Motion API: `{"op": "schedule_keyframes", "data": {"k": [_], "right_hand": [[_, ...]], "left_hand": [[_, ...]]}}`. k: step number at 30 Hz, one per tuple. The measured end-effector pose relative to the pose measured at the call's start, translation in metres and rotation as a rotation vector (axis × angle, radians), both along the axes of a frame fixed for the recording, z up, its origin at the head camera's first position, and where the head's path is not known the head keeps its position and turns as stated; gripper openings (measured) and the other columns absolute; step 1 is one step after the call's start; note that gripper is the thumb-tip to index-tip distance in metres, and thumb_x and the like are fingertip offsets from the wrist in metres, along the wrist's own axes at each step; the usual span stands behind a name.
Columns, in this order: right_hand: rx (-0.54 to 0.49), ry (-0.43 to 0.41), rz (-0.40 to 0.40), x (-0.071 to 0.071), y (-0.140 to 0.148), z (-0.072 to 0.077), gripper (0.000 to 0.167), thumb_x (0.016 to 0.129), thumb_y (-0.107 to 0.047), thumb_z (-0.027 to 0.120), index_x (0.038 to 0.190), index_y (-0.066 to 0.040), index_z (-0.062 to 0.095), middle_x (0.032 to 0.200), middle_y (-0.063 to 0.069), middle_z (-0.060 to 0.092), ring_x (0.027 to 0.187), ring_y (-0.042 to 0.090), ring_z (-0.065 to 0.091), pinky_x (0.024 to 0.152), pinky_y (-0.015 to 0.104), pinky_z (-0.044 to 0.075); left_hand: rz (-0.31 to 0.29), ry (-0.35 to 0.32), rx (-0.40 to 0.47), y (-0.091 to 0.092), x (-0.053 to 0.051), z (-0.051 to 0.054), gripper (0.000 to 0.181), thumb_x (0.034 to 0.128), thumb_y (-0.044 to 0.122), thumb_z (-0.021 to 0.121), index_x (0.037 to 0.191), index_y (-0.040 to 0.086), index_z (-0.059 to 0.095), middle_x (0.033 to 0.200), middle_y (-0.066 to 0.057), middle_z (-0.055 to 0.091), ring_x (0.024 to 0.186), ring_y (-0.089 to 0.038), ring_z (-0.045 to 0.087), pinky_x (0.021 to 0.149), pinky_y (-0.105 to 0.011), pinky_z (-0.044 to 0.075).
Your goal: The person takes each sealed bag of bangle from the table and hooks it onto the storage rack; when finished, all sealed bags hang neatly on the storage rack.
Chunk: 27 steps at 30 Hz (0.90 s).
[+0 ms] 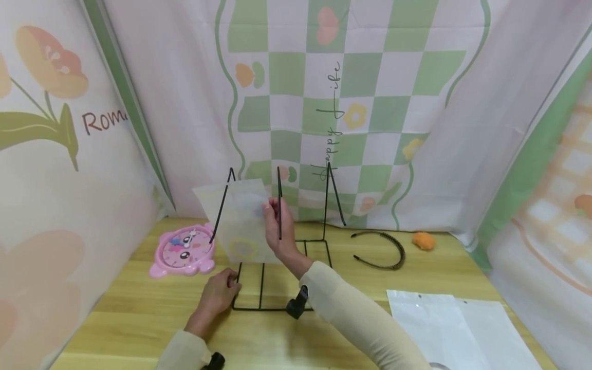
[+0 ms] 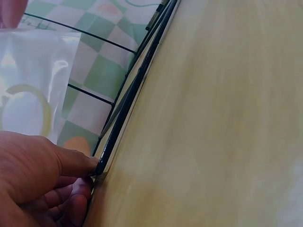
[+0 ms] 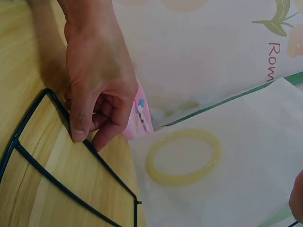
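Fingers of your right hand (image 1: 285, 226) pinch the right edge of the translucent pouch (image 1: 247, 221), raised at the black wire rack's (image 1: 261, 285) left arm; those of your left hand (image 1: 219, 290) pinch the rack's base. Progress, as judged: pouch brought to the rack, release not yet done; whether the arm threads it cannot be told. White bags (image 1: 418, 324) remain to the rack's right, untouched.
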State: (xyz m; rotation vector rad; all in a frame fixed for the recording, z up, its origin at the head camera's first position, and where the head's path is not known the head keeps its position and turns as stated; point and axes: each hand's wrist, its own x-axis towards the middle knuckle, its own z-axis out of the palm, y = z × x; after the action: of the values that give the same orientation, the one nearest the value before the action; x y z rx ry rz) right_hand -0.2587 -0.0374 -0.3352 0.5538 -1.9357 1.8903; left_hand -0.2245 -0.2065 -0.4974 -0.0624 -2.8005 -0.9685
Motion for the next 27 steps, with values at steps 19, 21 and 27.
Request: {"op": "schedule_keyframes", "data": {"k": [19,21,27], "right_hand": [[-0.127,-0.050,0.043,-0.035,-0.012,-0.018,0.012,0.102,-0.011,0.047,0.103,0.000,0.052,0.084,0.002,0.048,0.075,0.015,0.043,0.068,0.024,0.037],[-0.128,-0.057,0.043,-0.037,-0.012,-0.018,0.012,0.102,-0.011,0.047,0.103,0.000,0.052,0.086,0.002,0.049,0.077,0.015,0.044,0.068,0.025,0.038],[-0.102,-0.077,0.015,-0.042,-0.013,-0.021,0.014,0.102,-0.013,0.049,0.105,-0.001,0.054,0.088,0.003,0.052,0.077,0.015,0.045,0.068,0.025,0.038]], "left_hand": [[0.007,-0.007,0.018,0.002,0.000,0.002,0.028,0.0857,0.012,0.070,0.110,-0.001,0.064,0.079,-0.001,0.060,0.071,-0.015,0.054,0.069,-0.036,0.051],[0.010,-0.014,0.014,0.002,0.000,0.003,0.029,0.0858,0.012,0.070,0.110,-0.001,0.064,0.079,-0.001,0.060,0.071,-0.016,0.054,0.069,-0.036,0.051],[0.026,-0.034,0.012,0.003,0.001,0.003,0.029,0.0863,0.014,0.070,0.111,-0.001,0.064,0.080,-0.001,0.060,0.071,-0.015,0.054,0.068,-0.036,0.051]]}}
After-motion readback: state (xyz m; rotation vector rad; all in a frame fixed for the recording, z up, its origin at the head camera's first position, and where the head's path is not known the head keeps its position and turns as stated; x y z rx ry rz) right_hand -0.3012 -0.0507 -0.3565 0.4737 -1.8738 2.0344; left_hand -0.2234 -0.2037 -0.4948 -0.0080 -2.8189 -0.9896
